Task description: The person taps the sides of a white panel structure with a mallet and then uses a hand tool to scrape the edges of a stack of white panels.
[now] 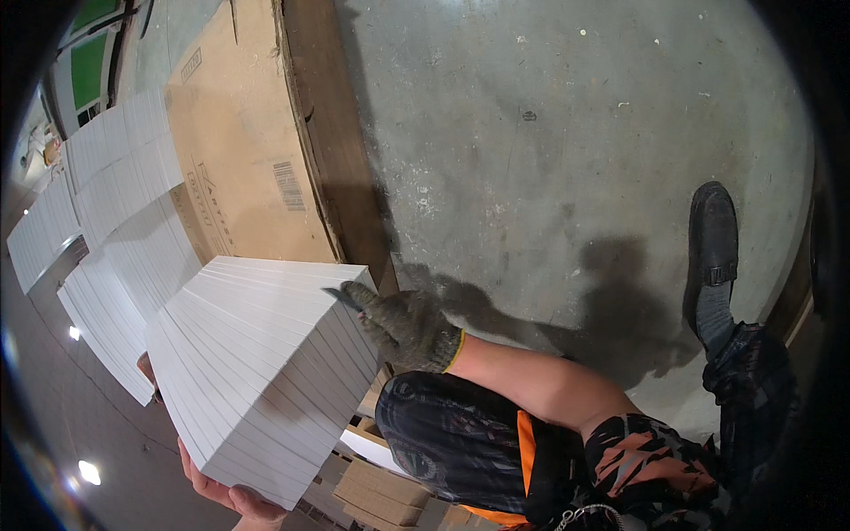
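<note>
Your left hand (226, 494), bare, cups the near lower corner of the stack of white sheets (261, 376) from beneath, fingers curled under it. Your right hand (403, 327), in a grey knit glove, presses flat against the far right side, fingers spread along the edge. The stack sits between both hands, tilted, its long axis running from lower left up toward the right hand. Beyond lie further white stacks (124, 177) on what appears to be a cardboard-covered pallet (243, 168).
</note>
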Motion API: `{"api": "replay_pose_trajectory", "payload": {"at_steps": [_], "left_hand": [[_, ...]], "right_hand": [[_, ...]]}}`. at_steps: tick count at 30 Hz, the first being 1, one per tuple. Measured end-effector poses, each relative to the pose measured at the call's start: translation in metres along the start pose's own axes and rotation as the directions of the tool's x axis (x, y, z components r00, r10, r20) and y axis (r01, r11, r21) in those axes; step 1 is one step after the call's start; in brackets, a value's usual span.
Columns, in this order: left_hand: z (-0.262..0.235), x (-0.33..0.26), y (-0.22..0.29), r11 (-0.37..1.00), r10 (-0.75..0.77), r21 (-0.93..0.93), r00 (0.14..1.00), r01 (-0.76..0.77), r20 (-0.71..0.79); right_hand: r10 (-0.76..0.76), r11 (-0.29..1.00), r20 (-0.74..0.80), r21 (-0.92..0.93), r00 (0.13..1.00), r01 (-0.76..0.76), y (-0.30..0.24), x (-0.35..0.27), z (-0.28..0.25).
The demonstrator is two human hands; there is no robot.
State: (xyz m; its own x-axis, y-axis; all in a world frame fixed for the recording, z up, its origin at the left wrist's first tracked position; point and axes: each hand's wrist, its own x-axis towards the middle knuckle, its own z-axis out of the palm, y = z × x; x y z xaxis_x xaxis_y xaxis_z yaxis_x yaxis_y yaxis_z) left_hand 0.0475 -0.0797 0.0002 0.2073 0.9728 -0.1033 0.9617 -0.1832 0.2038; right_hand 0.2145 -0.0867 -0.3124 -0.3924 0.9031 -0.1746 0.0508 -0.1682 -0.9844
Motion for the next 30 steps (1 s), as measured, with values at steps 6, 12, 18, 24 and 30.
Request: {"api": "replay_pose_trajectory", "payload": {"at_steps": [6,12,18,24,30], "left_hand": [[-0.003,-0.005,0.003,1.0,0.002,0.03,1.0,-0.003,0.009],[-0.005,-0.003,0.003,0.998,-0.041,0.049,0.999,0.04,0.008],[-0.006,-0.006,0.005,0.995,-0.043,0.087,0.999,0.043,0.001],[-0.004,-0.002,0.006,0.996,0.011,0.087,1.0,-0.011,0.0],[-0.006,-0.004,0.006,1.0,-0.012,-0.002,0.999,0.012,0.044]], "right_hand": [[0.167,0.986,-0.522,0.101,0.837,-0.134,0.035,0.018,-0.013],[0.385,0.763,-0.382,0.643,0.84,-0.057,0.028,0.019,0.021],[0.506,0.516,0.032,0.789,0.862,-0.332,0.0,0.033,-0.029],[0.661,0.718,-0.153,0.414,0.735,-0.56,0.035,0.044,-0.023],[0.032,0.999,-0.356,-0.01,0.934,-0.038,-0.005,0.021,-0.012]]}}
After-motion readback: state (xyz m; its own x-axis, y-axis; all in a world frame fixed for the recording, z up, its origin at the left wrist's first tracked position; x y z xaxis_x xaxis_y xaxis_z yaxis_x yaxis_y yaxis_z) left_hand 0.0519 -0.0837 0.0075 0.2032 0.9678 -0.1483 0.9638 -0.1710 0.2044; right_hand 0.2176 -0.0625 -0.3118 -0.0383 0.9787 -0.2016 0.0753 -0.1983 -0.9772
